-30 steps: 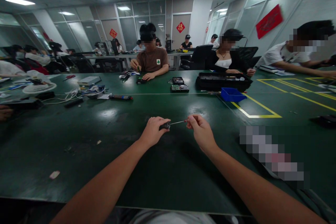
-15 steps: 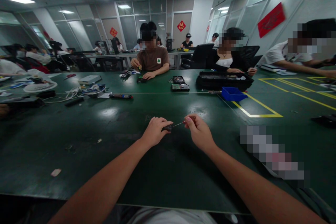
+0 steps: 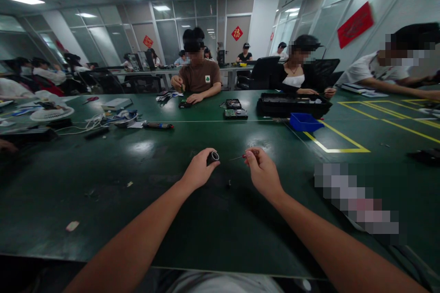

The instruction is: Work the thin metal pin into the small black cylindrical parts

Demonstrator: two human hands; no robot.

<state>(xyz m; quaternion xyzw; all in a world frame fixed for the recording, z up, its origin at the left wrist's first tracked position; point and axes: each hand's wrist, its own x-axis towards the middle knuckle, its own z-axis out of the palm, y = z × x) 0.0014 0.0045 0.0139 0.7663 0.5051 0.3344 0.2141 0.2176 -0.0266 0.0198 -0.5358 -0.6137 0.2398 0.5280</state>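
Observation:
My left hand (image 3: pixel 200 168) is closed around a short black cylindrical part (image 3: pixel 212 157), whose round end with a pale ring faces to the right and up. In my right hand (image 3: pixel 261 167) is a thin screwdriver (image 3: pixel 237 158) with a reddish handle, mostly covered by the fingers. Its slim shaft points left toward the cylinder, with a gap between tip and ring. Below that gap, a tiny dark piece (image 3: pixel 229 183) lies on the green tabletop (image 3: pixel 206 229).
Across the table are a blue bin (image 3: pixel 305 122), a long black case (image 3: pixel 294 105), hard drives (image 3: pixel 235 113) and a dark pen-like tool (image 3: pixel 158 126). Cables (image 3: pixel 92 123) lie left. A blurred-out object (image 3: pixel 357 201) sits right. Co-workers (image 3: pixel 199 78) sit opposite.
The screwdriver tip has come away from the black part. My left hand has turned and shifted left, bringing the ringed end into view. A tiny dark piece now shows on the table.

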